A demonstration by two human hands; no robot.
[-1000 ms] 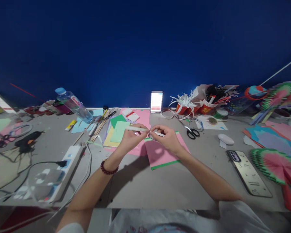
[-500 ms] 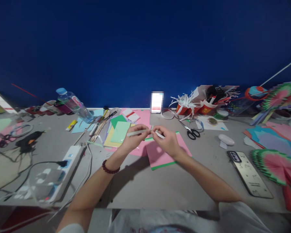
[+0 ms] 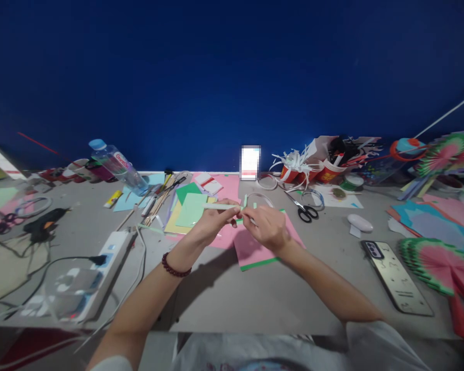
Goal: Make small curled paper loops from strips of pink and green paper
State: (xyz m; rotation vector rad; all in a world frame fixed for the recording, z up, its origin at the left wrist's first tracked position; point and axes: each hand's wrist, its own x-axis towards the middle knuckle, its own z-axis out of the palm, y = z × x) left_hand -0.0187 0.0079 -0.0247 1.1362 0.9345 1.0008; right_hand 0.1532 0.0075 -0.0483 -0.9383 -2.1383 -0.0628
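My left hand (image 3: 212, 222) pinches a pale green rolled paper stick (image 3: 220, 206) that points left, held level above the table. My right hand (image 3: 266, 225) is closed at the stick's right end, fingers pinching a thin strip or tape there that I cannot make out clearly. Both hands meet over a pink paper sheet with a green edge (image 3: 255, 250). A roll of clear tape (image 3: 260, 200) lies just behind my right hand. My left wrist wears a dark bead bracelet (image 3: 173, 267).
Stacked coloured sheets (image 3: 189, 208) lie behind my left hand. Black scissors (image 3: 303, 208), red cups of paper strips (image 3: 313, 170), a phone (image 3: 396, 275), folded paper fans (image 3: 436, 260), a water bottle (image 3: 116, 166), a glue gun (image 3: 42, 226) and a power strip (image 3: 96, 265) surround the grey table (image 3: 232, 299).
My right hand has turned over the stick's right end, hiding the white tip that showed before. A clear tape ring now shows behind it. The left hand has hardly moved.
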